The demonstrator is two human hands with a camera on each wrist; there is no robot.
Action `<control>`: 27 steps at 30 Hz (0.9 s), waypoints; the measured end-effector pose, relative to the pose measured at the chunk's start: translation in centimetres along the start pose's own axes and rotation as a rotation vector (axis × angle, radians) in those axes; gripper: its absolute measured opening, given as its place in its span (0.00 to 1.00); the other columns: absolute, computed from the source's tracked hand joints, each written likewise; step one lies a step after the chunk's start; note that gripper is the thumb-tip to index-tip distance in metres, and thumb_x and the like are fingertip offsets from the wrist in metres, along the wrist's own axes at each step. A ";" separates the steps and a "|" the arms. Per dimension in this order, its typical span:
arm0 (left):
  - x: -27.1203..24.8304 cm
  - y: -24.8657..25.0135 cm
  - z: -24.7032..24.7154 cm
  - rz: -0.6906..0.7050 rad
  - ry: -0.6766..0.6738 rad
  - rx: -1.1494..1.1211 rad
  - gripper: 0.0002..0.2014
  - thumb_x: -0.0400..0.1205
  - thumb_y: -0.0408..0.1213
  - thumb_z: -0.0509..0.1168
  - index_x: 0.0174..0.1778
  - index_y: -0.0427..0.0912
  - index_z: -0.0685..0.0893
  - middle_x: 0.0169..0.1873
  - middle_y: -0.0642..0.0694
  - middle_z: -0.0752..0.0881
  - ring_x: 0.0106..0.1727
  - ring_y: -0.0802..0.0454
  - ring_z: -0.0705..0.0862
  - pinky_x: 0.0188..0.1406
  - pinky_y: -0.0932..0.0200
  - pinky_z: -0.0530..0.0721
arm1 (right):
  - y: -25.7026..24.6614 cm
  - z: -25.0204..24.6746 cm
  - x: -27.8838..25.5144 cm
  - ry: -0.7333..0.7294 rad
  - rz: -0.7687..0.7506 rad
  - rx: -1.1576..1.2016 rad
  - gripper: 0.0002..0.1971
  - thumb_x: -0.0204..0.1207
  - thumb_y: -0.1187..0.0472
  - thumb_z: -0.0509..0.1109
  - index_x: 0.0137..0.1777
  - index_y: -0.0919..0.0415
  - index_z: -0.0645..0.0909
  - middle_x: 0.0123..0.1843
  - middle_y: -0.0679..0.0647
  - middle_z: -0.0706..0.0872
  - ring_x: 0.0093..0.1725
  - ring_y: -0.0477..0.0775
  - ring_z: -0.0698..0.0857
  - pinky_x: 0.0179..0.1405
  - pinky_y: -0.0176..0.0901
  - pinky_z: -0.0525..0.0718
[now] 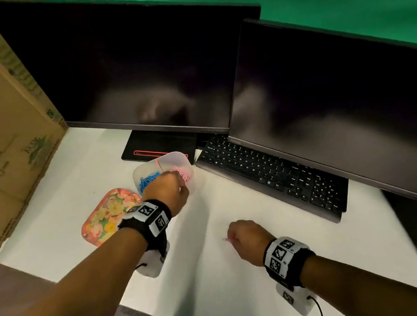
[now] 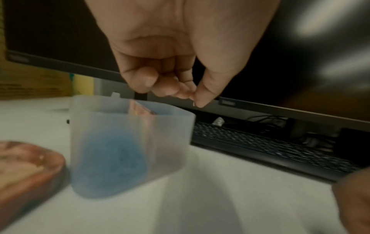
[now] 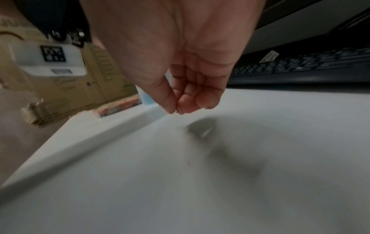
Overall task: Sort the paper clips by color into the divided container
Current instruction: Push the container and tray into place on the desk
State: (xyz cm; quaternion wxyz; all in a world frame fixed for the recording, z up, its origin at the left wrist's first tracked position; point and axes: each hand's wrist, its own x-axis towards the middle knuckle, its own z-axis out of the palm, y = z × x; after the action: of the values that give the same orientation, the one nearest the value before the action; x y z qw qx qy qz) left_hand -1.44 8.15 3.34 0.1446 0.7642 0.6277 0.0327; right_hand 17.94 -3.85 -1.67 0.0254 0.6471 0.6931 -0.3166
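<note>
Your white surface (image 1: 217, 263) carries 2 dark monitors (image 1: 136, 69) and a black keyboard (image 1: 271, 173). Left of the keyboard, a floral tray (image 1: 103, 220) lies just beside the translucent divided container (image 1: 147, 170); blue paper clips (image 1: 146, 180) fill 1 compartment, pink paper clips (image 1: 185, 173) another. Your left hand (image 1: 167, 190) hovers over the container, fingers curled, thumb meeting fingertips; whether it holds a clip I cannot tell. Your right hand (image 1: 243, 236), nearer you, pinches a small pale clip (image 1: 225, 239) above the surface.

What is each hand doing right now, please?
Left hand: fingers curled above the divided container; whether it pinches a clip cannot be told.
Right hand: pinches a pale paper clip above the desk.
</note>
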 end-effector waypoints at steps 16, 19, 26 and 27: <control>-3.2 -13.8 -0.4 -0.496 -0.082 -0.071 0.41 0.68 0.62 0.69 0.74 0.50 0.66 0.69 0.40 0.72 0.70 0.38 0.72 0.67 0.42 0.76 | -11.0 -9.0 12.5 0.239 -0.023 0.071 0.11 0.79 0.62 0.64 0.55 0.57 0.87 0.54 0.60 0.88 0.50 0.62 0.87 0.52 0.53 0.89; -4.1 -15.4 1.4 -0.513 -0.240 -0.001 0.53 0.60 0.68 0.72 0.78 0.53 0.57 0.70 0.41 0.69 0.71 0.37 0.71 0.69 0.41 0.75 | -11.2 -8.4 12.7 0.248 -0.041 0.020 0.13 0.80 0.60 0.62 0.60 0.56 0.83 0.59 0.58 0.85 0.54 0.61 0.86 0.53 0.53 0.88; -4.1 -16.0 0.7 -0.538 -0.255 -0.001 0.54 0.57 0.62 0.76 0.77 0.58 0.55 0.65 0.41 0.69 0.66 0.37 0.71 0.62 0.41 0.79 | -7.8 -7.9 11.7 0.379 -0.080 0.029 0.20 0.78 0.51 0.66 0.70 0.51 0.75 0.67 0.52 0.77 0.69 0.55 0.73 0.70 0.52 0.76; -4.0 -16.2 0.2 -0.551 -0.235 -0.036 0.53 0.57 0.61 0.76 0.76 0.58 0.56 0.65 0.41 0.69 0.66 0.36 0.70 0.61 0.41 0.79 | -7.2 -8.0 11.6 0.383 -0.072 0.032 0.20 0.78 0.51 0.66 0.70 0.51 0.75 0.67 0.53 0.77 0.69 0.56 0.73 0.70 0.52 0.75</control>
State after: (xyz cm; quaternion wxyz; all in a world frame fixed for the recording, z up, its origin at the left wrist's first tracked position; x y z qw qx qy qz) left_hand -17.61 6.97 -0.57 0.2334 0.5610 0.7896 -0.0852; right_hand 12.48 10.36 2.46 -0.1285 0.6706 0.7028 -0.1995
